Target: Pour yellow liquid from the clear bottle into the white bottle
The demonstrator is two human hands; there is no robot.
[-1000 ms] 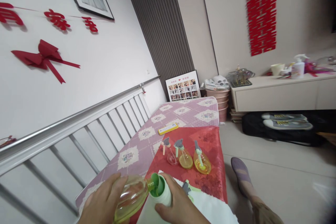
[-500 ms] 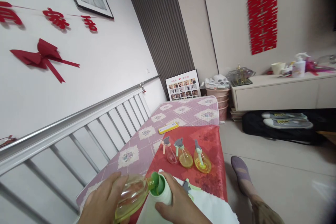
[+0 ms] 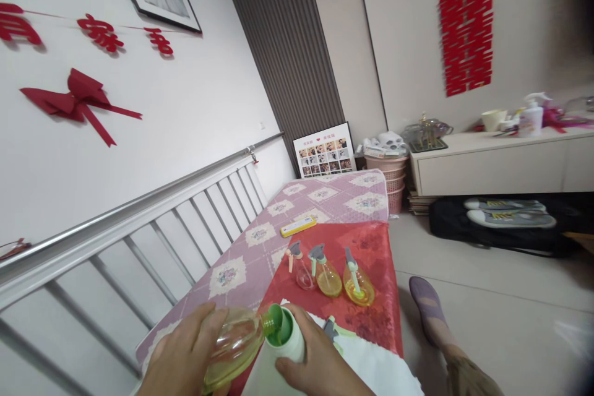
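My left hand (image 3: 183, 349) is closed around a clear spray bottle body (image 3: 237, 341) without its head. That bottle lies tilted, with pale yellow liquid along its lower side. Its threaded neck rests against the green spout (image 3: 275, 320) in the mouth of a whitish bottle (image 3: 293, 346). Around that bottle's neck my right hand (image 3: 322, 356) is wrapped; its lower part runs out of view. A detached grey and green spray head (image 3: 332, 329) lies beyond my right hand on a white cloth (image 3: 378, 365).
Three spray bottles (image 3: 329, 281) stand on a red cloth (image 3: 366, 241) ahead. Behind them a yellow case (image 3: 298, 226) lies on the floral bed cover (image 3: 260, 235). White bed rails (image 3: 139, 257) run along the left. To the right, a person's foot in a shoe (image 3: 426, 303) is on the floor.
Both hands keep their hold, and the two bottles stay mouth to mouth. The liquid in the tilted clear bottle shows slightly differently; little else differs.
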